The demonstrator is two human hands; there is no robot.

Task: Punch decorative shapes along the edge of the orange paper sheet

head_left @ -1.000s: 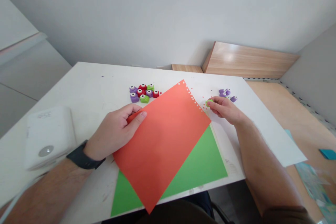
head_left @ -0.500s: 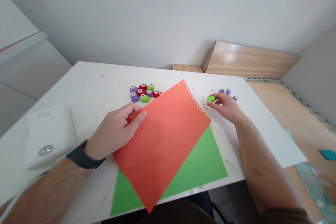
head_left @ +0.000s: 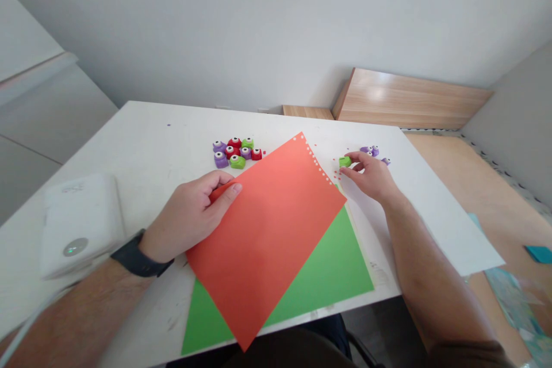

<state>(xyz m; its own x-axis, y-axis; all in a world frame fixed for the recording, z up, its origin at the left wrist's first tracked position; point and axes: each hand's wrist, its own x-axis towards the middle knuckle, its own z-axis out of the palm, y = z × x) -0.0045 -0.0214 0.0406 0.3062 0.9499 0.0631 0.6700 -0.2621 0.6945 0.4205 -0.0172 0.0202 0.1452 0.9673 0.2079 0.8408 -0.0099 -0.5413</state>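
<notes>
My left hand (head_left: 200, 211) pinches the left edge of an orange sheet of paper (head_left: 271, 230), thumb on top. A row of small punched holes runs along the sheet's upper right edge. Beneath it lies a green sheet of paper (head_left: 332, 267). My right hand (head_left: 370, 173) holds a small green paper punch (head_left: 344, 161) between thumb and fingers, just off the punched edge and apart from the sheet. Small orange-red paper bits (head_left: 336, 176) lie on the table near that punch.
Several purple, red and green punches (head_left: 233, 152) stand grouped behind the orange sheet. More purple punches (head_left: 374, 150) sit beyond my right hand. A white device (head_left: 81, 221) with a cable lies at the left of the white table (head_left: 150, 144). A wooden panel (head_left: 401, 98) stands behind.
The green punch in my right hand has shifted very slightly to the left. The orange sheet has barely moved, and my left hand keeps its hold.
</notes>
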